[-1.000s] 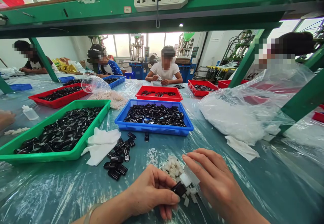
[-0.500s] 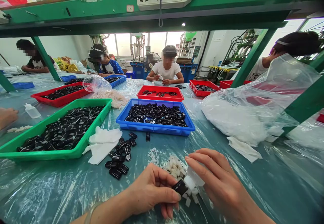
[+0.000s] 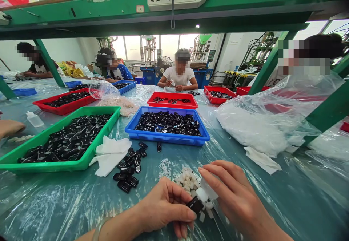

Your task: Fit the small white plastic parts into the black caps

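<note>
My left hand (image 3: 166,206) pinches a small glossy black plastic piece (image 3: 195,205) between thumb and fingers. Close beside it, my right hand (image 3: 237,193) is wrapped round a translucent squeeze bottle (image 3: 202,194) with a white cap, tilted down toward the black piece. The bottle's tip is hard to make out, so I cannot tell if it touches the piece. Behind and under both hands lies a heap of small whitish blocks (image 3: 187,180), partly hidden. Fine white flakes (image 3: 165,168) are scattered next to it. Several loose black pieces (image 3: 131,168) lie to the left.
A blue tray (image 3: 166,138) and a green tray (image 3: 62,166) hold black pieces; red trays (image 3: 172,105) stand farther back. White cloth (image 3: 110,155) lies between. A large clear bag (image 3: 253,124) sits at right under a green shelf (image 3: 109,12). A co-worker's hand (image 3: 11,127) shows at left.
My left hand and the black piece have shifted slightly right and down. The bottle has tipped a little left. The co-worker's hand at the left edge has moved.
</note>
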A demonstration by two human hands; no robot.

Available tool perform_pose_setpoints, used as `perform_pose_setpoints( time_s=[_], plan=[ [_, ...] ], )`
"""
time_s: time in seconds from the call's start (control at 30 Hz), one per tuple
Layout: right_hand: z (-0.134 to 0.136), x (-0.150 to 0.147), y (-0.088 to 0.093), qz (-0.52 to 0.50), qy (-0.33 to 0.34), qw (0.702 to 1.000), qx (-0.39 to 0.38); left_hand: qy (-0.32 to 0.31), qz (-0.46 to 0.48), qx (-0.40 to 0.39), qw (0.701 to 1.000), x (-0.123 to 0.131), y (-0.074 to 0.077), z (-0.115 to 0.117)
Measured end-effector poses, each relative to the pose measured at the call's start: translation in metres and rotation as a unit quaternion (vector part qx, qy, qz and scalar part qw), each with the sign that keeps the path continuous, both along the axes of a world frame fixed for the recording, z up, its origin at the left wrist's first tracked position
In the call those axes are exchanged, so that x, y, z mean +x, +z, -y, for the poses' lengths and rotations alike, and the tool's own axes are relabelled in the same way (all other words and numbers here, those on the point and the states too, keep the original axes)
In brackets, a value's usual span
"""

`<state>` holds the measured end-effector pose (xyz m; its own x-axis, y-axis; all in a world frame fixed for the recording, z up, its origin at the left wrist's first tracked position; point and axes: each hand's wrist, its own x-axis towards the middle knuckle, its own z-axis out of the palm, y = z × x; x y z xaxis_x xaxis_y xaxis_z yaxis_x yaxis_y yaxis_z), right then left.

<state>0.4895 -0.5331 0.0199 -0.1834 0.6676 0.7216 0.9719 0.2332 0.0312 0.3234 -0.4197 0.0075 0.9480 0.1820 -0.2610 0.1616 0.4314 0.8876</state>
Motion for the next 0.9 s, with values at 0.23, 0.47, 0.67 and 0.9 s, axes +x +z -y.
perform_pose_setpoints(
  time_s=[0.23,0.47,0.67,0.9],
  plan=[
    [-0.0001,-0.0020,0.0026,0.027,-0.016,0.999,0.009,-0.003,0.011,0.013,1.000,-0.0004,-0.0045,-0.0012],
    [0.0017,-0.0001,0.0045,0.031,-0.007,0.999,-0.001,0.022,0.004,0.027,0.999,0.0006,0.0001,-0.0014],
    [0.0013,0.0038,0.0067,0.015,0.015,1.000,-0.021,0.025,0.006,0.029,0.999,0.0007,0.0016,-0.0012],
    [-0.0003,0.0033,0.0035,-0.002,0.011,0.999,-0.033,0.015,0.003,0.026,1.000,-0.0002,-0.0009,0.0005]
  ],
)
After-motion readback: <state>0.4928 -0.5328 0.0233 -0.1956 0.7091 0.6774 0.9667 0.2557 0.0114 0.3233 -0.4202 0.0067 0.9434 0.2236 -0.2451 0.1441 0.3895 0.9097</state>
